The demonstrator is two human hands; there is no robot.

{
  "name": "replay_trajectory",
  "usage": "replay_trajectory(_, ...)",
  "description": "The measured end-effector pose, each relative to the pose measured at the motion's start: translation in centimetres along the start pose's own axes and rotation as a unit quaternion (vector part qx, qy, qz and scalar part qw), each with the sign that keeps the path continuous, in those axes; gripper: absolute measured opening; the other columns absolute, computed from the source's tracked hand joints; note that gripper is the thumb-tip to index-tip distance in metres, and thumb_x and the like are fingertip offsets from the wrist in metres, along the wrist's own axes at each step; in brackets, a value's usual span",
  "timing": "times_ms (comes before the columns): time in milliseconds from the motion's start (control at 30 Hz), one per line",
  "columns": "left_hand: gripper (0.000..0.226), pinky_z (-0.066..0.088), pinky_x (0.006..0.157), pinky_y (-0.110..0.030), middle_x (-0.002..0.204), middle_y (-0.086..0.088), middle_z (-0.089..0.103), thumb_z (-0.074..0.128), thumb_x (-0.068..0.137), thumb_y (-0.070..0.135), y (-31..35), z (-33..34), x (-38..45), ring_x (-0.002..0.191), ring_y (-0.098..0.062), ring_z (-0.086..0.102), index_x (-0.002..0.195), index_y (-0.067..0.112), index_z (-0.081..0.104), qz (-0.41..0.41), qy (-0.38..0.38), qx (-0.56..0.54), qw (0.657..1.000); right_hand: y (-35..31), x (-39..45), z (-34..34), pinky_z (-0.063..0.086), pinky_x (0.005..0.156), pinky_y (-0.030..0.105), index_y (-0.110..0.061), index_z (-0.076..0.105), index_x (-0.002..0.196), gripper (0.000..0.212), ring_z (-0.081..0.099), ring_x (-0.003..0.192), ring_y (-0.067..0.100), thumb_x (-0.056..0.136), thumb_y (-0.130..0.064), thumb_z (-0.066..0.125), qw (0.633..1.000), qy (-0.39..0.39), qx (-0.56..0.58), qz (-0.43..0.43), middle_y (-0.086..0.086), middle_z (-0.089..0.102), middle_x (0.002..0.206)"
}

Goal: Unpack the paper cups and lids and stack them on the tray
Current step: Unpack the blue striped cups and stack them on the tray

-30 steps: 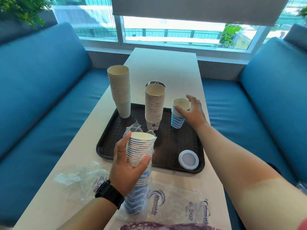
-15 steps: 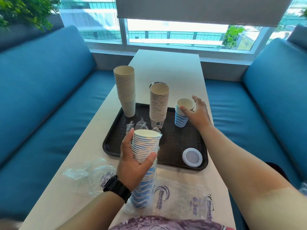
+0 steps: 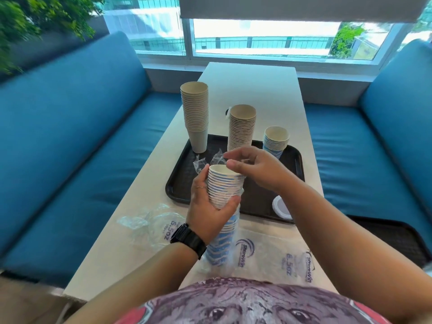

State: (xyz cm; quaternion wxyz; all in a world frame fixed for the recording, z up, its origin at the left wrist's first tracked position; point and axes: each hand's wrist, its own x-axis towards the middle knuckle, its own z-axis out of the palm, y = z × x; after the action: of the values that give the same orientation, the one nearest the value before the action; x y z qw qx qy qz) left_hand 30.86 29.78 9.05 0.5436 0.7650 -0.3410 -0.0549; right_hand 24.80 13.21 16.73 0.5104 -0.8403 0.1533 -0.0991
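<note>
My left hand [image 3: 208,206] grips a tall stack of blue-striped paper cups [image 3: 223,190], still partly in its clear plastic sleeve, standing on the table near me. My right hand [image 3: 254,169] hovers at the top rim of that stack, fingers curled, thumb and fingers close to the top cups. On the black tray [image 3: 180,181] stand a tall beige cup stack [image 3: 196,115], a second patterned stack [image 3: 242,127] and a short blue-striped stack [image 3: 275,141]. A white lid [image 3: 281,206] lies at the tray's near right corner, partly hidden by my right arm.
Empty clear plastic bags [image 3: 152,225] with printed lettering lie on the white table [image 3: 264,90] in front of me. Blue sofas [image 3: 70,148] flank the table on both sides. Another dark tray [image 3: 392,242] sits on the right sofa seat.
My right hand left the short blue-striped stack on the tray and came back to the top of the stack held in my left hand. The camera tilted closer.
</note>
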Motion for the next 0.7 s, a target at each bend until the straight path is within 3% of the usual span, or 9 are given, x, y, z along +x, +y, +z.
replay_trajectory(233,0.100,0.036,0.093,-0.008,0.136,0.013,0.035,0.065,0.066,0.064,0.1,-0.4,-0.1,0.119,-0.001,0.045,0.149,0.024,0.027,0.015,-0.011,0.011,1.000,-1.7,0.6,-0.5,0.048,0.102,0.035,-0.031,0.063,0.121,0.056,0.062,0.109,0.005,0.072,-0.054,0.073,0.993,-0.105,-0.053,0.018,-0.012,0.066,0.117)
replay_trajectory(367,0.099,0.040,0.092,-0.013,0.136,0.012,0.037,0.066,0.065,0.064,0.1,-0.4,-0.2,0.119,-0.005,0.049,0.148,0.025,0.028,0.015,-0.015,0.001,1.000,-2.4,0.5,-0.7,0.051,0.097,0.039,-0.032,0.068,0.103,0.038,0.066,0.099,0.008,0.071,-0.051,0.077,0.992,-0.103,-0.079,0.006,-0.012,0.070,0.105)
replay_trajectory(533,0.097,0.033,0.083,0.004,0.135,0.011,0.036,0.073,0.068,0.055,-0.1,-0.5,0.0,0.117,-0.005,0.048,0.147,0.024,0.028,0.005,-0.013,-0.005,1.000,-3.4,0.2,-0.6,0.049,0.098,0.038,-0.027,0.074,0.081,0.008,0.061,0.105,0.004,0.083,-0.035,0.073,0.986,-0.090,-0.130,-0.050,-0.016,0.068,0.111)
replay_trajectory(700,0.098,0.033,0.086,0.003,0.135,0.012,0.037,0.067,0.066,0.064,-0.3,-0.5,0.0,0.117,-0.003,0.048,0.147,0.025,0.028,0.011,-0.014,-0.017,1.000,-4.4,-0.1,-0.1,0.051,0.094,0.033,-0.032,0.067,0.072,0.017,0.060,0.104,0.004,0.088,-0.026,0.068,0.976,-0.092,-0.177,-0.089,-0.015,0.066,0.113)
